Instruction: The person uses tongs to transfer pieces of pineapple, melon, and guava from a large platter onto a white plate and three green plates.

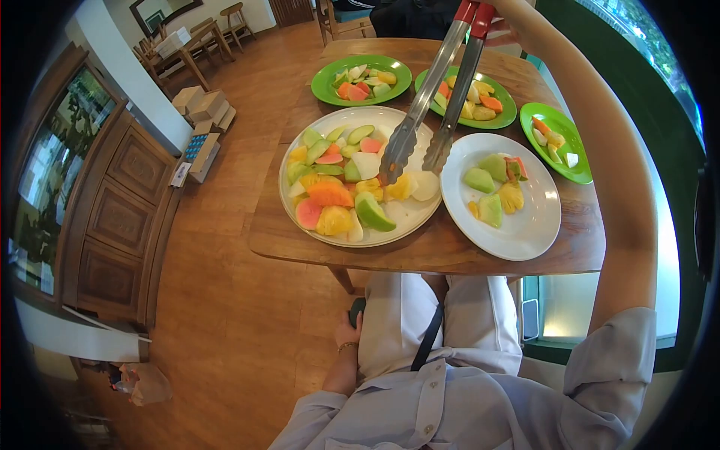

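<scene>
My right hand (504, 13), partly cut off by the top edge, grips red-handled metal tongs (450, 82). The tongs' scalloped tips are apart and hang over the right side of a large white plate (292, 214) of cut fruit. Orange papaya (330, 193), yellow pineapple (334, 221), pink slices and green-skinned pieces lie on it. Beside it a smaller white plate (517, 241) holds a few green chunks (490, 210) and pineapple (511, 198). Low beside my thigh, my left hand (346, 330) is closed round a dark object (357, 312) I cannot make out.
Three green plates with fruit stand along the wooden table (300, 251): back left (321, 91), back middle (507, 112) and right (579, 174). Someone in dark clothes (420, 19) is beyond the table. Cardboard boxes (206, 109) and a wooden cabinet (120, 217) are at left.
</scene>
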The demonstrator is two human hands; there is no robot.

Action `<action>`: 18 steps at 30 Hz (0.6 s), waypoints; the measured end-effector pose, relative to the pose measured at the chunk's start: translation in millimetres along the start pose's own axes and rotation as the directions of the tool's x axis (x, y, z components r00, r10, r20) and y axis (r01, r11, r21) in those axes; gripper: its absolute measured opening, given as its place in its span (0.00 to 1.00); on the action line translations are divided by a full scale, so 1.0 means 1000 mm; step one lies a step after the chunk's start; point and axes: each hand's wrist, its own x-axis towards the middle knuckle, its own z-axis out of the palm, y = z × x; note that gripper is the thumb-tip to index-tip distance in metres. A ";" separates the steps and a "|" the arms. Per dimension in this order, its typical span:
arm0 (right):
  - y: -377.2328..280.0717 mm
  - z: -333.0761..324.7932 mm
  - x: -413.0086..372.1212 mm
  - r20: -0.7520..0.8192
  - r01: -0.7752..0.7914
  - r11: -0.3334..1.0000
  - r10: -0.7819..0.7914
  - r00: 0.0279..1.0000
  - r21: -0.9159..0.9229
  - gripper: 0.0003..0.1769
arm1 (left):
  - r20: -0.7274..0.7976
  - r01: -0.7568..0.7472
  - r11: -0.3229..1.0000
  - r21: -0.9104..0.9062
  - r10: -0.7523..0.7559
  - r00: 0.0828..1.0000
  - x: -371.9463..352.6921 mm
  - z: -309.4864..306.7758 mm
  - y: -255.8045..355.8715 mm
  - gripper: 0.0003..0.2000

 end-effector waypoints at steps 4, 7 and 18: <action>0.016 0.002 0.004 0.126 -0.135 0.990 0.139 0.982 -0.041 0.19 | 0.001 0.012 1.000 0.024 -0.012 1.000 -0.001 -0.001 0.001 0.23; 0.043 0.000 0.008 0.197 -0.123 0.992 0.122 0.973 -0.008 0.24 | 0.000 -0.003 1.000 -0.004 0.003 1.000 0.001 0.002 -0.003 0.24; 0.080 -0.038 -0.045 -0.191 -0.060 0.969 0.108 0.976 0.241 0.22 | 0.009 0.018 1.000 0.021 -0.018 1.000 -0.001 -0.004 0.002 0.24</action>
